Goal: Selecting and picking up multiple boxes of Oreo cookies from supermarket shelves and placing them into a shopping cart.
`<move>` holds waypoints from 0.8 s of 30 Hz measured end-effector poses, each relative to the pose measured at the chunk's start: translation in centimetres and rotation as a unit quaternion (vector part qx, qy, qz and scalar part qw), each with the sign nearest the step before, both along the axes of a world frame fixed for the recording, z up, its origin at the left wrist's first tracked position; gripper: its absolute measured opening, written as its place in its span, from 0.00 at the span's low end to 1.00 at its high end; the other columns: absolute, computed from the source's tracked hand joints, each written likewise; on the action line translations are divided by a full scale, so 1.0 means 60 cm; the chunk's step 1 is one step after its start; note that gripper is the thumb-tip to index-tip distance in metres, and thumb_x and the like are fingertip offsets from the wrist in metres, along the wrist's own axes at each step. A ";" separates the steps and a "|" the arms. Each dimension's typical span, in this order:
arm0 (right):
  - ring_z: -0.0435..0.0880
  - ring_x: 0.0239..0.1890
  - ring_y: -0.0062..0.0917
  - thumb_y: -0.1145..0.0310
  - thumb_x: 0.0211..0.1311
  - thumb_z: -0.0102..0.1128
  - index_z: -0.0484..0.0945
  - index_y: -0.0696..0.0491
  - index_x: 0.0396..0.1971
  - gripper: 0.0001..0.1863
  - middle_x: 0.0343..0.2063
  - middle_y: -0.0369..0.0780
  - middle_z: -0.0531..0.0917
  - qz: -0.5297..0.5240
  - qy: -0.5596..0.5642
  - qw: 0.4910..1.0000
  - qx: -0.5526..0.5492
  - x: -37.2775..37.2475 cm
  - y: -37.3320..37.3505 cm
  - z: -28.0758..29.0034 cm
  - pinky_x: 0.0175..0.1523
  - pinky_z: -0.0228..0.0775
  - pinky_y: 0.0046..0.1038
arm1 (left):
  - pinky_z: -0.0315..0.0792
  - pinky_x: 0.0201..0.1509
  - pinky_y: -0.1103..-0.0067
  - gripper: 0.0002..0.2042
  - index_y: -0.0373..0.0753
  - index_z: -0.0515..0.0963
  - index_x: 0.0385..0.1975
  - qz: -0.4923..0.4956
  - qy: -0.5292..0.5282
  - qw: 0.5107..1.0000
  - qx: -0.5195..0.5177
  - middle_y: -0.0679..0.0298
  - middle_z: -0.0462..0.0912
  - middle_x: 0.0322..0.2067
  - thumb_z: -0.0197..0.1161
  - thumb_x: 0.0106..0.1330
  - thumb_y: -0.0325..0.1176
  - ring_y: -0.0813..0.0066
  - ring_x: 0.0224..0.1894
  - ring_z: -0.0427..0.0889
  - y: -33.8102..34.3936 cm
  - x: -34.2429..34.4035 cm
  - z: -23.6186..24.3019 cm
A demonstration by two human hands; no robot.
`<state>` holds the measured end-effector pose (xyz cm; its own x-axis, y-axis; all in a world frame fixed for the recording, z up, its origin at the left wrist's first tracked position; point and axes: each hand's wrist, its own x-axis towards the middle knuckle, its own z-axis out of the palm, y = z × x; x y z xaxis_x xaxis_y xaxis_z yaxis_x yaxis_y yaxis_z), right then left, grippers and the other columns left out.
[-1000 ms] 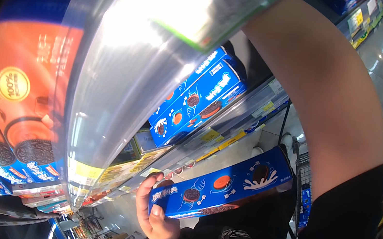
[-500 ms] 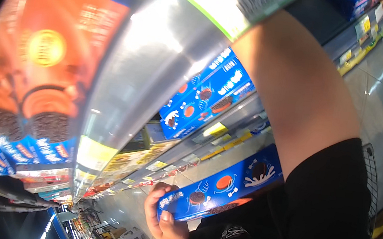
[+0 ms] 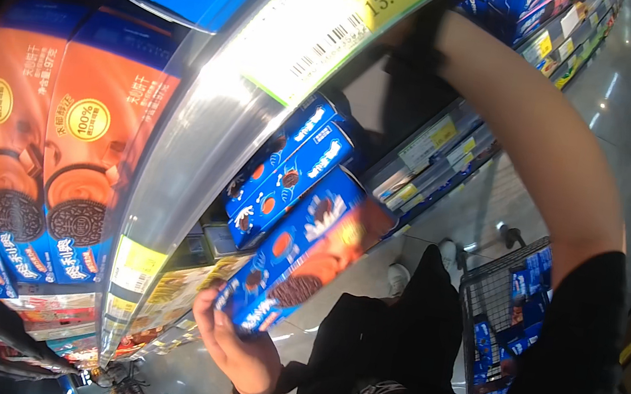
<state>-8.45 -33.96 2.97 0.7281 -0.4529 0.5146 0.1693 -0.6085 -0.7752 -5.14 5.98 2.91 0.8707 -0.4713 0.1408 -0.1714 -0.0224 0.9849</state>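
shelf edge (image 3: 202,141), pale, curved, with price labels; orange-and-blue biscuit boxes (image 3: 86,165) stacked behind it. shopping cart (image 3: 510,305) lower right, blue packs inside. blue biscuit box (image 3: 298,263), tilted, just below the shelf, grasped at its lower end by left hand (image 3: 234,347). right hand (image 3: 414,38) raised to upper shelf; grip cannot be told.

Your left hand (image 3: 233,351) holds a biscuit box (image 3: 298,263) before the shelf (image 3: 202,141); a trolley (image 3: 506,304) stands right.
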 end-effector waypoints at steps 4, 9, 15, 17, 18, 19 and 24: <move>0.86 0.45 0.22 0.54 0.61 0.73 0.72 0.54 0.65 0.36 0.44 0.43 0.88 0.215 0.195 0.957 0.010 -0.100 0.068 0.031 0.45 0.79 0.23 | 0.72 0.61 0.69 0.17 0.37 0.66 0.62 -0.016 0.004 1.000 -0.020 0.56 0.70 0.60 0.52 0.78 0.35 0.64 0.59 0.74 -0.067 0.036 -0.001; 0.84 0.46 0.24 0.51 0.57 0.76 0.78 0.55 0.59 0.34 0.46 0.40 0.87 0.289 0.190 0.938 0.040 -0.104 0.083 0.016 0.54 0.74 0.24 | 0.70 0.64 0.64 0.33 0.34 0.67 0.63 0.069 -0.479 0.785 0.386 0.45 0.73 0.59 0.73 0.57 0.21 0.44 0.60 0.75 -0.091 0.080 -0.014; 0.84 0.47 0.26 0.52 0.60 0.72 0.79 0.54 0.59 0.31 0.47 0.40 0.87 0.058 0.088 0.994 -0.010 -0.019 0.009 -0.028 0.55 0.74 0.26 | 0.55 0.77 0.64 0.28 0.35 0.56 0.74 -0.060 0.025 0.997 -0.050 0.51 0.65 0.70 0.48 0.78 0.40 0.60 0.71 0.64 -0.144 0.098 -0.033; 0.84 0.48 0.26 0.52 0.60 0.71 0.79 0.54 0.59 0.30 0.48 0.41 0.86 0.021 0.104 0.994 -0.032 0.022 -0.014 -0.040 0.55 0.74 0.27 | 0.52 0.78 0.65 0.28 0.33 0.56 0.73 -0.067 0.017 0.996 -0.057 0.51 0.65 0.70 0.48 0.79 0.39 0.60 0.72 0.63 -0.148 0.100 -0.037; 0.84 0.48 0.27 0.52 0.61 0.70 0.79 0.53 0.59 0.30 0.48 0.41 0.86 0.015 0.111 0.992 -0.050 0.046 -0.018 -0.030 0.55 0.74 0.27 | 0.51 0.79 0.65 0.27 0.32 0.57 0.73 -0.058 0.017 0.997 -0.041 0.51 0.64 0.71 0.47 0.79 0.40 0.60 0.73 0.62 -0.142 0.096 -0.023; 0.84 0.48 0.27 0.52 0.61 0.70 0.79 0.53 0.58 0.30 0.48 0.41 0.86 0.008 0.121 0.990 -0.067 0.070 -0.022 -0.022 0.56 0.74 0.27 | 0.49 0.79 0.65 0.27 0.32 0.57 0.73 -0.048 0.016 0.998 -0.024 0.51 0.63 0.71 0.47 0.79 0.40 0.60 0.74 0.61 -0.135 0.094 -0.016; 0.83 0.50 0.29 0.52 0.63 0.67 0.80 0.52 0.58 0.28 0.49 0.41 0.86 -0.018 0.201 0.970 -0.137 0.105 -0.051 -0.036 0.57 0.73 0.29 | 0.50 0.80 0.64 0.25 0.30 0.57 0.71 -0.059 -0.002 0.997 -0.045 0.50 0.62 0.71 0.46 0.79 0.35 0.58 0.74 0.61 -0.126 0.068 -0.035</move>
